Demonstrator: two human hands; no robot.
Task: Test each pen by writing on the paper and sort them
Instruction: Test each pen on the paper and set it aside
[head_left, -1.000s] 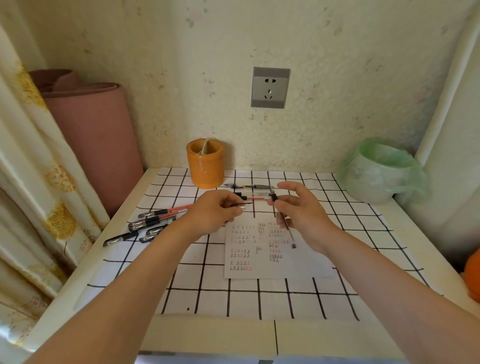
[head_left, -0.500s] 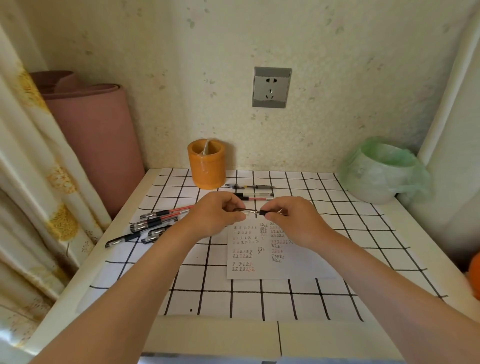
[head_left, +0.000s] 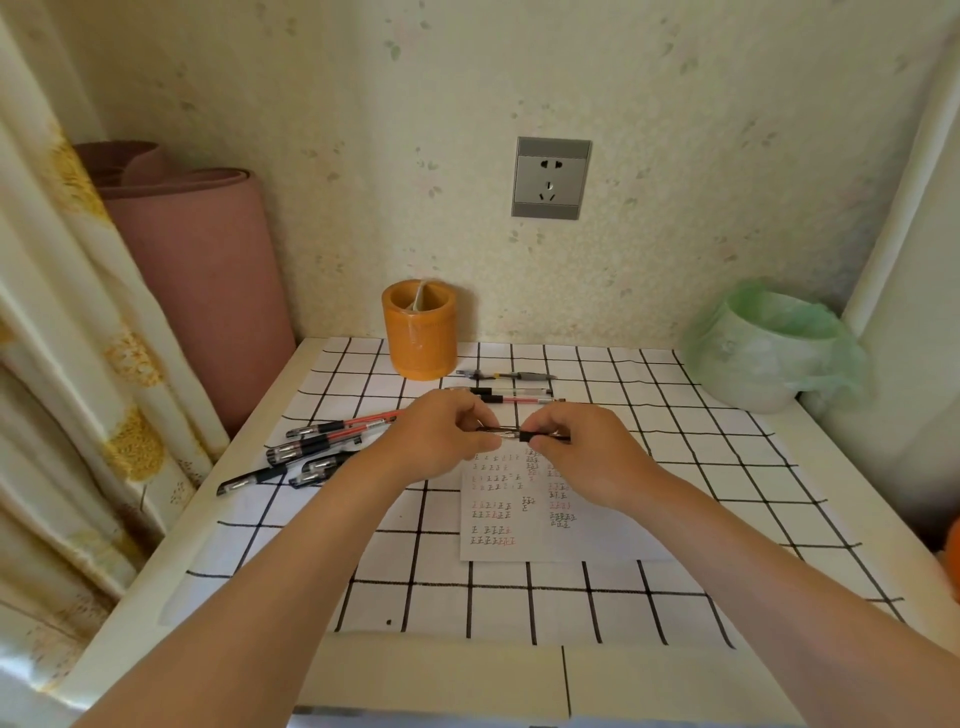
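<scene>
The pen is level, long axis left to right, just above the top edge of the paper. The left hand and right hand each pinch an end. A second ago it slanted down at the sheet, in the right hand alone. Behind stands an orange holder with a divider inside.

Two hands, the left hand and the right hand, share one pen in their fingers. Three more pens lie in a row at the back. The heap of pens on the left holds at least four; overlap blocks an exact count. One sheet of paper, one orange pot, one wall socket, one pink roll, one bagged bin and one checked mat on one worktop
</scene>
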